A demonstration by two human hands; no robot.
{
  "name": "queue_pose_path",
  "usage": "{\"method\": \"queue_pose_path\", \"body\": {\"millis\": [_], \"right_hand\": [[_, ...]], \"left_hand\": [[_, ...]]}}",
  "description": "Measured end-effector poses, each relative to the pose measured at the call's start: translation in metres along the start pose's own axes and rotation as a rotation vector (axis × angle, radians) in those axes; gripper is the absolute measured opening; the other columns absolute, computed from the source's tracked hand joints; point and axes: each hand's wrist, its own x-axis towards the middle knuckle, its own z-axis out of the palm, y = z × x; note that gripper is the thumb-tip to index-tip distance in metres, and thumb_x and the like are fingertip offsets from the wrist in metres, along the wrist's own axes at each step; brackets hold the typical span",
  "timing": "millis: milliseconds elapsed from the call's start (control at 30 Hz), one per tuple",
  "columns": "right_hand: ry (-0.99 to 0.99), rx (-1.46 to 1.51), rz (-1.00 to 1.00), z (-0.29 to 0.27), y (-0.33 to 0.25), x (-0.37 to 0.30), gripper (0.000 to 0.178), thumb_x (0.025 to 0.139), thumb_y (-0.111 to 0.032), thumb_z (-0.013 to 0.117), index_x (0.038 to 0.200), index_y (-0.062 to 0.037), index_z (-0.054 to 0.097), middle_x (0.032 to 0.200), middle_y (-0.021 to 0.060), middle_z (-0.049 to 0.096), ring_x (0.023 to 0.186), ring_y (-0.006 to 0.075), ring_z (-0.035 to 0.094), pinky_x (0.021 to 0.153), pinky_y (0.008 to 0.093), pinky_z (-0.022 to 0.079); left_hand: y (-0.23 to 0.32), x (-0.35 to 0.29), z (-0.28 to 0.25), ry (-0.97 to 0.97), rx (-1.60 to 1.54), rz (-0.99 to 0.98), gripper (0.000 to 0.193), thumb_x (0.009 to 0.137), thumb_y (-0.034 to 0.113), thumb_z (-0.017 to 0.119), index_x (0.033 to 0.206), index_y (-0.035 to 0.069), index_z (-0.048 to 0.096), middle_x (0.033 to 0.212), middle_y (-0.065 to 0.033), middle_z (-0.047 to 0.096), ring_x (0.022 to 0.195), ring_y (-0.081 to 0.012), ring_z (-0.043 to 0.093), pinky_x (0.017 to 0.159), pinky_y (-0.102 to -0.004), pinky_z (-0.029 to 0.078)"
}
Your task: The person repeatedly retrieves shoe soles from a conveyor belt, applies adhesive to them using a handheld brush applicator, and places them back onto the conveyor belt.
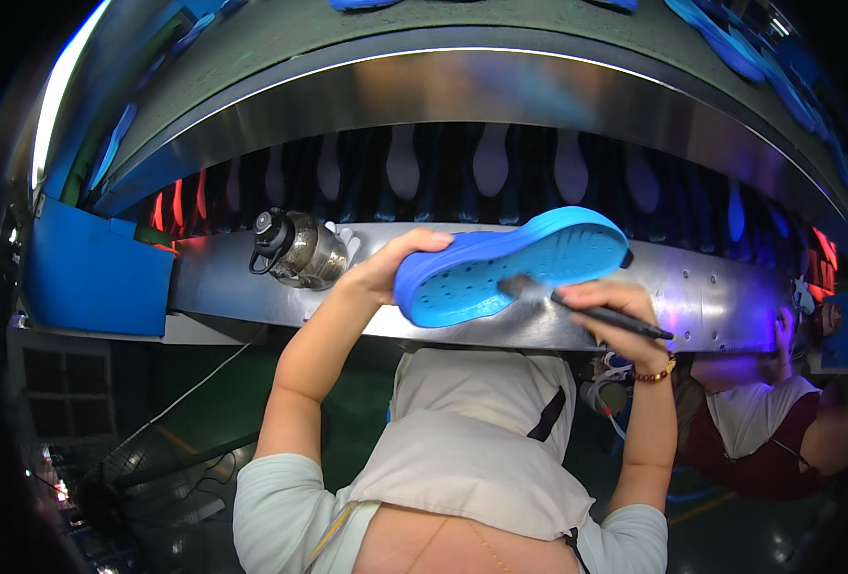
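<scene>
A blue shoe sole is held up over the metal bench, its lighter blue, hole-dotted inner face turned toward me. My left hand grips it by the left end, thumb along the top edge. In my right hand is a brush with a dark handle, pinched between the fingers. The brush's bristles rest at or just over the middle of the inner face; they are slightly blurred, so contact is hard to tell.
A clear bottle with a black lid stands on the metal bench at left. Behind, dark slots hold several sole shapes under a steel ledge. Blue soles lie on the green belt above. Another person sits at right.
</scene>
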Motion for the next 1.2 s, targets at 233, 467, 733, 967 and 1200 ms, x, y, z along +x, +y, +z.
{"method": "queue_pose_path", "body": {"millis": [233, 467, 733, 967, 1200], "right_hand": [[-0.026, 0.158, -0.135, 0.021, -0.032, -0.002, 0.023, 0.065, 0.004, 0.069, 0.088, 0.0015, 0.064, 0.088, 0.0162, 0.065, 0.083, 0.0260, 0.063, 0.078, 0.0312, 0.049], [0.239, 0.218, 0.313, 0.050, 0.022, 0.019, 0.016, 0.073, 0.000, 0.064, 0.089, 0.0022, 0.064, 0.078, 0.0085, 0.065, 0.068, 0.0086, 0.059, 0.061, 0.0185, 0.046], [-0.275, -0.221, -0.234, 0.059, -0.033, 0.006, 0.014, 0.061, -0.002, 0.065, 0.075, -0.0029, 0.062, 0.076, 0.0105, 0.064, 0.074, 0.0238, 0.063, 0.065, 0.0318, 0.049], [-0.017, -0.039, -0.169, 0.061, -0.034, 0.028, 0.018, 0.065, 0.000, 0.067, 0.083, -0.0014, 0.064, 0.085, 0.0102, 0.065, 0.080, 0.0218, 0.063, 0.072, 0.0303, 0.049], [-0.008, -0.032, -0.148, 0.049, -0.015, 0.017, 0.022, 0.064, 0.004, 0.067, 0.086, -0.0005, 0.064, 0.090, 0.0139, 0.065, 0.088, 0.0238, 0.062, 0.077, 0.0321, 0.048]], "left_hand": [[-0.041, 0.007, -0.038, -0.188, -0.570, 0.320, 0.085, 0.077, 0.070, 0.032, 0.125, 0.000, 0.040, 0.127, -0.0182, 0.043, 0.115, -0.0316, 0.043, 0.098, -0.0433, 0.033], [-0.081, 0.052, 0.005, -0.126, -0.589, 0.294, 0.092, 0.074, 0.076, 0.016, 0.135, 0.007, 0.024, 0.130, -0.0216, 0.036, 0.119, -0.0356, 0.038, 0.099, -0.0501, 0.030], [-0.066, 0.037, -0.006, 0.077, -0.522, 0.492, 0.085, 0.078, 0.072, 0.017, 0.125, 0.005, 0.039, 0.116, -0.0168, 0.050, 0.107, -0.0298, 0.050, 0.092, -0.0445, 0.040], [-0.050, 0.035, 0.033, 0.013, -0.599, 0.555, 0.091, 0.075, 0.076, 0.019, 0.127, 0.003, 0.035, 0.117, -0.0185, 0.048, 0.108, -0.0311, 0.048, 0.093, -0.0454, 0.038], [-0.020, 0.020, 0.028, 0.108, -0.504, 0.735, 0.090, 0.075, 0.075, 0.021, 0.128, 0.003, 0.034, 0.118, -0.0191, 0.047, 0.108, -0.0335, 0.047, 0.093, -0.0483, 0.038]]}}
